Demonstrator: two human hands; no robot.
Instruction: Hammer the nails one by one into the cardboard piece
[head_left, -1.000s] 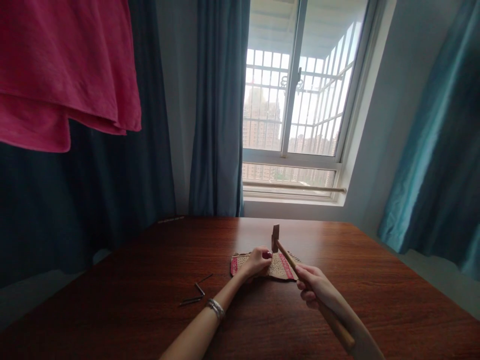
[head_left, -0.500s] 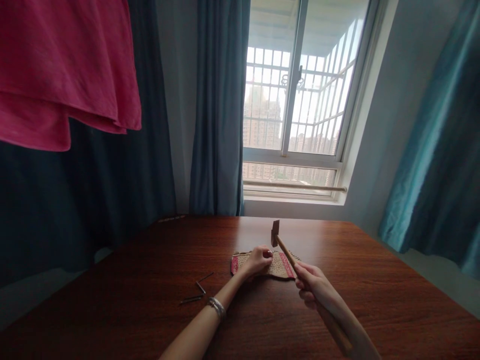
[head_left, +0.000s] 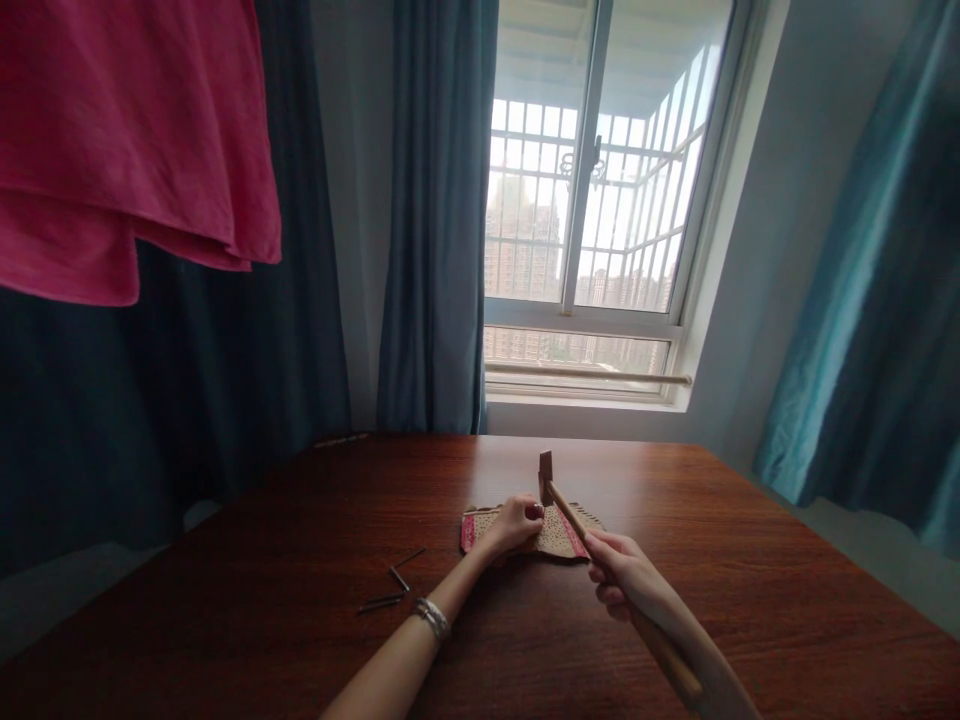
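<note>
My right hand [head_left: 624, 572] is wrapped round the wooden handle of a hammer [head_left: 546, 478], whose head is raised just above my left fingertips. My left hand [head_left: 516, 525] rests on a beige, dark-speckled piece [head_left: 559, 537] with pink bands and a notched edge, lying flat on the table. Its fingers are pinched together near the middle of that piece, under the hammer head. What they hold is too small and hidden to make out. To the left of my left forearm lie several thin dark metal rods [head_left: 399, 578].
The brown wooden table [head_left: 262, 600] reaches back to the wall below a barred window [head_left: 577, 230]. Blue curtains [head_left: 435, 220] hang on both sides. A pink cloth [head_left: 135, 150] hangs at the upper left.
The hammer head has dropped slightly towards my left fingertips. My left hand stays in its pinch on the speckled piece, and the metal rods lie as before.
</note>
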